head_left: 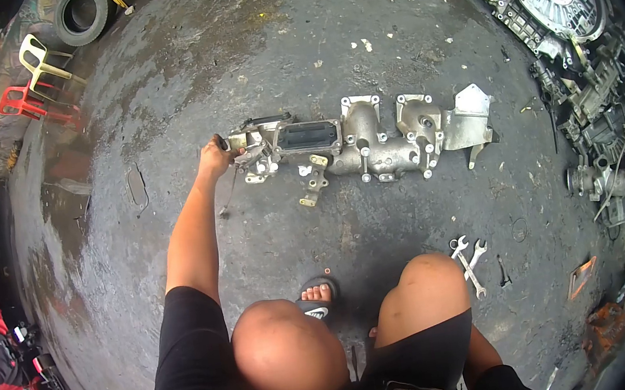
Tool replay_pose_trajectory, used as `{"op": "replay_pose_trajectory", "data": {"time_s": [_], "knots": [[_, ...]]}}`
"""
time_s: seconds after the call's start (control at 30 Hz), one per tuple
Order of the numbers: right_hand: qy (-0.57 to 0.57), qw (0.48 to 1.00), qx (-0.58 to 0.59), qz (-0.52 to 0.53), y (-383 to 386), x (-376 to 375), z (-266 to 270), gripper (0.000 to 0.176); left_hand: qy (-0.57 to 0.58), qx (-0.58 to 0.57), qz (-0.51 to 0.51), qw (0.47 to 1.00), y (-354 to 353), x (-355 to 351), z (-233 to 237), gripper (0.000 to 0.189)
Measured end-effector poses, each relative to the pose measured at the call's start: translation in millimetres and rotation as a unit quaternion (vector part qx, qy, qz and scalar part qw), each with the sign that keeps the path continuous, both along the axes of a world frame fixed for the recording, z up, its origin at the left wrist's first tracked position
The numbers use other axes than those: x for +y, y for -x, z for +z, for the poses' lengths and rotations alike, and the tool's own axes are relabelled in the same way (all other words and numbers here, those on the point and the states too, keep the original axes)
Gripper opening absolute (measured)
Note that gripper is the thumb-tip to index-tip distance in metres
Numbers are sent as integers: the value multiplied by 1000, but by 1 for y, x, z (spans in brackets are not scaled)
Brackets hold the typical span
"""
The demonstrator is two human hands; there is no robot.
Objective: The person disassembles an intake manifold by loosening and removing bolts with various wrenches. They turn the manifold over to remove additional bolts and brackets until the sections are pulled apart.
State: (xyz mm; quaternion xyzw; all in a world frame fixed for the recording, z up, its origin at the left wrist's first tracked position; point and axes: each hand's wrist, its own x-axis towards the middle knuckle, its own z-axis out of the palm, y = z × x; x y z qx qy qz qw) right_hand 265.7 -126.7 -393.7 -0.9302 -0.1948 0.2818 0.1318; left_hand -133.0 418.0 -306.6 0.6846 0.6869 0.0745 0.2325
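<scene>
A long grey metal engine manifold point(386, 155) lies on the dark floor in front of me, with a dark rectangular opening in its left half and a flat bracket point(468, 119) at its right end. My left hand point(216, 157) is closed on the left end of this part, its fingers wrapped at the small fittings there. A small metal bracket point(314, 182) sits against the near side of the manifold. My right hand is out of sight; only part of the right arm point(480, 354) shows beside my right knee.
Wrenches point(470, 265) lie right of my right knee, a small dark tool point(503, 270) beside them. Metal engine parts point(598, 118) are piled along the right side. A flat gasket point(137, 188) lies at left. A tire point(82, 14) and plastic chairs point(34, 62) stand at the upper left.
</scene>
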Motion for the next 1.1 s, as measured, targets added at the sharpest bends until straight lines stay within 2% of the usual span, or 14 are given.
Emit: {"op": "replay_pose_trajectory", "data": {"time_s": [0.1,0.23,0.3,0.4,0.5,0.63,0.67,0.73,0.77,0.83,0.9,0.97,1.07,1.1], "knots": [[-10,1000,-1,-1,3,-9,1,16,48,17,-10,999,-5,9,3,59],[-26,1000,5,-4,6,-13,0,16,-75,4,10,997,5,-7,-27,61],[-38,999,4,-2,7,-13,0,16,67,-4,33,997,-4,-1,0,66],[-58,998,6,5,3,-10,1,16,128,44,8,991,-12,11,19,72],[-101,994,12,33,-10,6,4,16,61,122,-3,991,-18,-5,14,75],[-224,965,109,81,-43,50,48,18,77,141,-36,986,-13,-17,13,58],[-246,958,143,36,-54,69,50,16,91,150,-56,983,-3,-10,4,48],[-335,934,88,88,-64,129,89,18,97,147,-56,983,2,-20,13,45],[-378,916,114,71,-59,167,111,17,93,156,-59,982,8,-21,22,42],[-434,878,6,200,-35,244,145,11,63,123,-73,988,13,-19,29,39],[-418,860,35,289,9,316,174,19,55,87,-74,992,11,-20,32,39],[-421,775,-93,462,55,382,156,32,38,53,-70,995,19,-13,13,39],[-323,772,-96,539,130,454,134,50,-5,28,-79,996,25,-13,4,39],[-269,775,-78,566,145,473,119,55,-35,-39,-82,995,27,-17,3,37]]}}
